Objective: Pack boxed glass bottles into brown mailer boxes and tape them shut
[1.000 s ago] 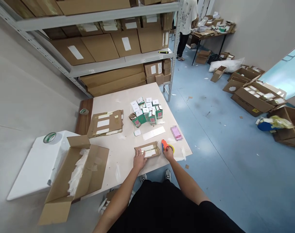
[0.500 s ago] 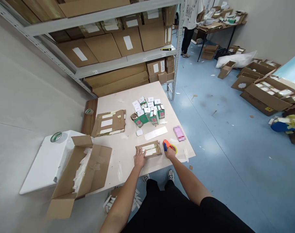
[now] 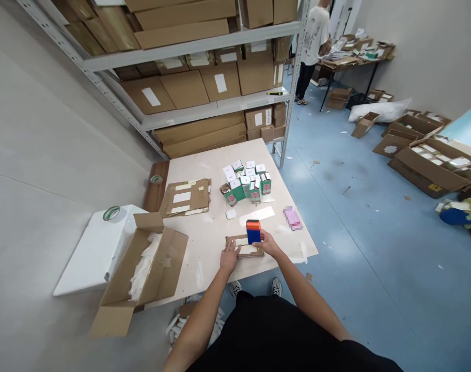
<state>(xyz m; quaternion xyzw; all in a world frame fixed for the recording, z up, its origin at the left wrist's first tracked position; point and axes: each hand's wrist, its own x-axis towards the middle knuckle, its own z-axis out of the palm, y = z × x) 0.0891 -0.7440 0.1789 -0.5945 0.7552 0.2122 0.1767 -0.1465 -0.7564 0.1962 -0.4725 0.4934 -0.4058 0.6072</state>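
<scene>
A small flat cardboard package (image 3: 244,249) lies near the front edge of the pale table (image 3: 204,232). My left hand (image 3: 229,257) rests on its left end with fingers laid flat. My right hand (image 3: 267,243) grips an orange and blue tape dispenser (image 3: 253,231), held over the package's right part.
Several green and white small boxes (image 3: 246,180) cluster mid-table, with a flattened carton (image 3: 186,197), white labels (image 3: 256,215) and a pink item (image 3: 292,217). An open carton (image 3: 146,268) sits at the left. Shelving with cartons (image 3: 204,82) stands behind. Another person (image 3: 312,49) stands far back.
My right hand lifted the tape dispenser from the table beside the package and brought it left over the package. The left hand stayed on the package.
</scene>
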